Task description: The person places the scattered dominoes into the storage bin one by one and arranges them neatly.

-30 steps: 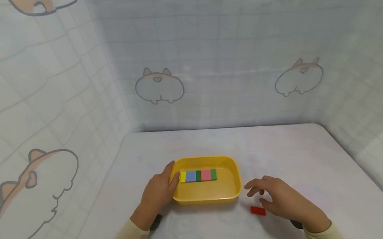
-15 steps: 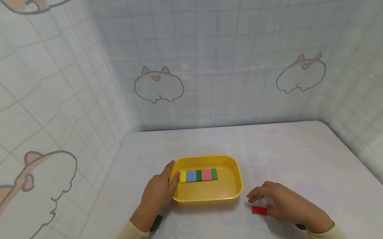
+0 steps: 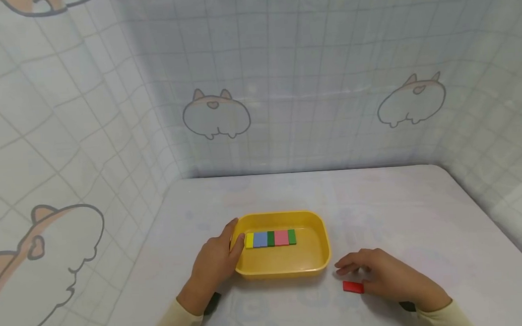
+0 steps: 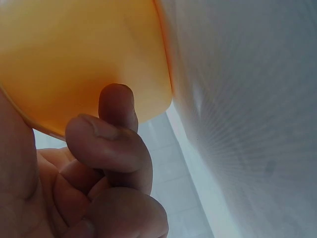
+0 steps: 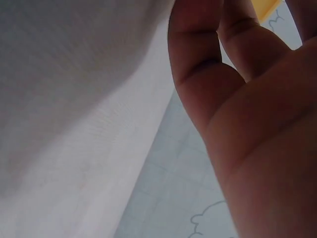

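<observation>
A shallow yellow tray (image 3: 283, 270) stands on the table, and my left hand (image 3: 216, 261) grips its left side with the thumb over the rim. In the left wrist view the fingers (image 4: 119, 106) curl against the outside of the tray's wall (image 4: 74, 54). Inside lies a joined row of flat tiles: yellow, blue, dark green, pink (image 3: 281, 238) and green. To the tray's front right lies a red tile (image 3: 353, 287) on the table. My right hand (image 3: 384, 275) rests beside it, fingers loosely bent above it, thumb tip right at its right end.
The table (image 3: 382, 200) has a pale, faintly printed cover. Grid-patterned cloth walls (image 3: 311, 104) with cartoon corgi drawings enclose it at the back and both sides. A dark band shows under each wrist.
My right hand has come down a little toward the red tile, its thumb now at the tile's right end. The left hand and the tray stay as they were.
</observation>
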The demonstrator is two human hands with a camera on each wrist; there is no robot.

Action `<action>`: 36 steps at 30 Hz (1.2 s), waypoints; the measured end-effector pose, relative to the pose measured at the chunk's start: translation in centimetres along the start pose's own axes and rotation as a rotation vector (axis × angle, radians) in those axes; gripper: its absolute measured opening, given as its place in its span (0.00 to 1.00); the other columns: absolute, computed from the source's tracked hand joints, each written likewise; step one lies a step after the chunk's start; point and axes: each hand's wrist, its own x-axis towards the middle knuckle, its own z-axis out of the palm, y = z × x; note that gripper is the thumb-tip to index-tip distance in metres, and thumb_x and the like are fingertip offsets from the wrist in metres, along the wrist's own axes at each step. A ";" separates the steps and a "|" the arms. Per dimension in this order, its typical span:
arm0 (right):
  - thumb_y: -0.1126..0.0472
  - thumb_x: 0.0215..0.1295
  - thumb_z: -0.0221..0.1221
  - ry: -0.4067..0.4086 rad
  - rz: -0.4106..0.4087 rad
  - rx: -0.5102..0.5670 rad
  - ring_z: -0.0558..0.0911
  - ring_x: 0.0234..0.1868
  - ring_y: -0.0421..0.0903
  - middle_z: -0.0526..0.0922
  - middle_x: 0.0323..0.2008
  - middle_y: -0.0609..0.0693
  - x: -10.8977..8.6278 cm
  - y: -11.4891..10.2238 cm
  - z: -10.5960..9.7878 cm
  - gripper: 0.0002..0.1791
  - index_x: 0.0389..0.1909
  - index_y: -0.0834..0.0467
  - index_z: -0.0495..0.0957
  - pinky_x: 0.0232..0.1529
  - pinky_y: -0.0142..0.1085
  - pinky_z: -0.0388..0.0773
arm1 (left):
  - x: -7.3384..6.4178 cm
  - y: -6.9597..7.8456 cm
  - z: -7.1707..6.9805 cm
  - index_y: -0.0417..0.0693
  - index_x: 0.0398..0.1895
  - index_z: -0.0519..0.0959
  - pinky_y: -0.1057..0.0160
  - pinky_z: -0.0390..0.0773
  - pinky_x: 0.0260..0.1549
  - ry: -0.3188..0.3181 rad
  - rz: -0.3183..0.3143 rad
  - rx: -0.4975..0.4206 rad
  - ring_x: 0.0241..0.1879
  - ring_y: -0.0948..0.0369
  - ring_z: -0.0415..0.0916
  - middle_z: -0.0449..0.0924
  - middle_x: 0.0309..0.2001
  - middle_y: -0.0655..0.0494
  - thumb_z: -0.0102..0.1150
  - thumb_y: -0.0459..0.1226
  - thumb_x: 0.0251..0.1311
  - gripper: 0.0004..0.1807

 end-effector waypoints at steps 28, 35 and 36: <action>0.75 0.60 0.68 -0.090 0.075 0.013 0.78 0.54 0.37 0.86 0.54 0.30 0.0 -0.1 0.0 0.39 0.70 0.42 0.77 0.56 0.39 0.77 | 0.1 0.0 0.2 0.54 0.81 0.65 0.56 0.77 0.30 0.008 -0.006 0.021 0.22 0.59 0.69 0.70 0.20 0.59 0.43 0.60 0.80 0.34; 0.78 0.59 0.67 -0.078 0.040 -0.015 0.77 0.52 0.38 0.86 0.55 0.30 -0.1 -0.4 0.2 0.42 0.71 0.43 0.77 0.54 0.37 0.77 | 0.0 -0.1 0.1 0.54 0.81 0.65 0.56 0.76 0.29 0.009 -0.004 0.018 0.22 0.59 0.69 0.69 0.19 0.59 0.42 0.61 0.80 0.35; 0.77 0.59 0.67 -0.076 0.034 -0.017 0.77 0.51 0.38 0.86 0.55 0.30 -0.1 -0.4 0.2 0.41 0.71 0.43 0.77 0.54 0.37 0.77 | 0.0 -0.1 0.1 0.54 0.81 0.65 0.57 0.76 0.28 0.008 -0.004 0.017 0.22 0.59 0.69 0.69 0.19 0.59 0.42 0.61 0.80 0.35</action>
